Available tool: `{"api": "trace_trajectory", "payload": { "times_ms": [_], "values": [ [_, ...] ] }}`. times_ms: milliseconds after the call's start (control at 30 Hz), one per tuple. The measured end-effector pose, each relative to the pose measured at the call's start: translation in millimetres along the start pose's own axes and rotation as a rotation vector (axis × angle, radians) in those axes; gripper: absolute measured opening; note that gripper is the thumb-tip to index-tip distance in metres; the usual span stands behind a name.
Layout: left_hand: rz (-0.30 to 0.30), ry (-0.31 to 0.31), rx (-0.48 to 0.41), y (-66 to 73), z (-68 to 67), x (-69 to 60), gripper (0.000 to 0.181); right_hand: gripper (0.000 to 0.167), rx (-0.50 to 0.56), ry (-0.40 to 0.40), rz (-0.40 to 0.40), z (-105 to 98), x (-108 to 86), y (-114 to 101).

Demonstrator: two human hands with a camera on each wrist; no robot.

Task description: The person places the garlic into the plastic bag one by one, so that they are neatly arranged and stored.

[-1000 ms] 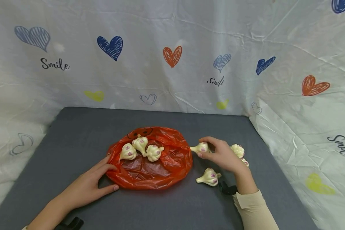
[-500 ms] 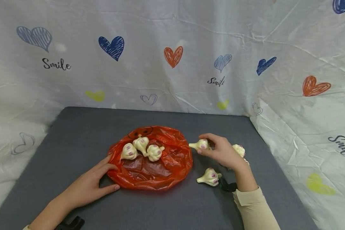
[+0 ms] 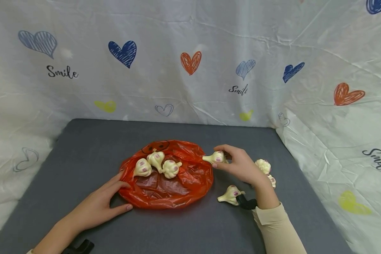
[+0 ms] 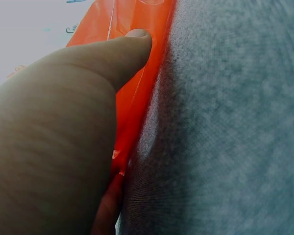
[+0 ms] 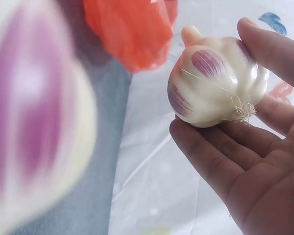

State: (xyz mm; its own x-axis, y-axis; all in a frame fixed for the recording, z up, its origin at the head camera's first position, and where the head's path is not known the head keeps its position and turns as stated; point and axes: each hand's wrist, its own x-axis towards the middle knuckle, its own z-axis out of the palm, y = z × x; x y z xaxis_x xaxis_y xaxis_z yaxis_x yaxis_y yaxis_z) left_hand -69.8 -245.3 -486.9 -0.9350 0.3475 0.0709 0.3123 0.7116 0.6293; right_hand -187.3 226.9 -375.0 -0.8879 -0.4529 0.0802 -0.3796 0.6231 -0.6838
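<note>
At the near edge of the table [image 3: 177, 233], a black device [image 3: 86, 246] sits under the left wrist. The left hand [image 3: 98, 207] has its fingers and thumb spread, only lightly bent, touching the left side of a red plastic bag [image 3: 165, 203]; the left wrist view shows the thumb against the film. A loose garlic bulb [image 3: 229, 194] lies on the table to the right of the bag, well apart from it, its neck pointing left, beside the black device [image 3: 247, 203] at the right wrist.

The bag's mouth is spread wide and faces up. Inside, toward the back left, lie three garlic bulbs: a left bulb [image 3: 142, 168], a middle bulb [image 3: 156, 159] and a right bulb [image 3: 170, 169], grouped together.

By the bag's right rim, the right hand [image 3: 243, 167] pinches a held bulb [image 3: 216, 157] between thumb and fingers, neck toward the bag. Just behind that hand lie two more bulbs [image 3: 262, 165], partly hidden. Beyond the table hangs a white cloth [image 3: 209, 35] printed with hearts.
</note>
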Motion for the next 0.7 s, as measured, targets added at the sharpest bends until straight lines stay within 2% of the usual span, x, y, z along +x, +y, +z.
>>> {"api": "trace_trajectory", "payload": {
  "times_ms": [700],
  "values": [
    [0.015, 0.011, 0.001, 0.1, 1.9, 0.4, 0.052, 0.051, 0.083, -0.071, -0.06, 33.9, 26.1, -19.3]
  ]
}}
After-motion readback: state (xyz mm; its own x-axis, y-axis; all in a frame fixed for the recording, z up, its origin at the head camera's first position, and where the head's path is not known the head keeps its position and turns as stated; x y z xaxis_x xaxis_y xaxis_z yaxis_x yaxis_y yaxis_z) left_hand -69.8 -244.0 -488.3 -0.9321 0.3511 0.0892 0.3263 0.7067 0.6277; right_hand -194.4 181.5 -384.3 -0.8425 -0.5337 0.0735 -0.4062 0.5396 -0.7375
